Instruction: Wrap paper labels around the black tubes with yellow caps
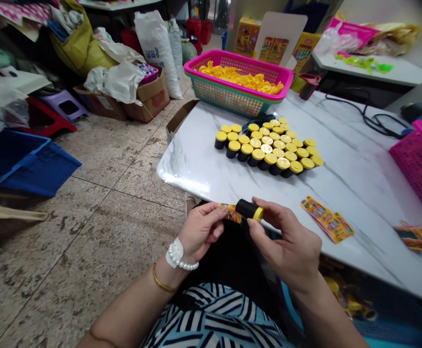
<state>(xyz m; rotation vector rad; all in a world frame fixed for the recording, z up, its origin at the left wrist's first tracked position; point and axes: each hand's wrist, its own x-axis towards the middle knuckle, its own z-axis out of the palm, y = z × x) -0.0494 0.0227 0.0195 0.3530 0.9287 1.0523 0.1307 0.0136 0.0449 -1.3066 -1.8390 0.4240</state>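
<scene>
My right hand (286,241) grips a small black cylinder with a yellow cap (249,210) just below the table's near edge. My left hand (201,228) pinches the end of a yellow-orange printed label strip (232,213) that lies against the cylinder. Both hands are closed, close together over my lap. On the white marble table (203,164) stands a tight cluster of several black cylinders with yellow caps (269,147). Loose printed labels (327,220) lie on the table to the right of my right hand.
A pink and teal basket (238,94) of yellow caps sits at the table's far edge. Another pink basket (419,169) is at the right, with a label (415,238) near it. A black cable (375,121) crosses the table. Blue crate (22,162), boxes and bags crowd the floor at left.
</scene>
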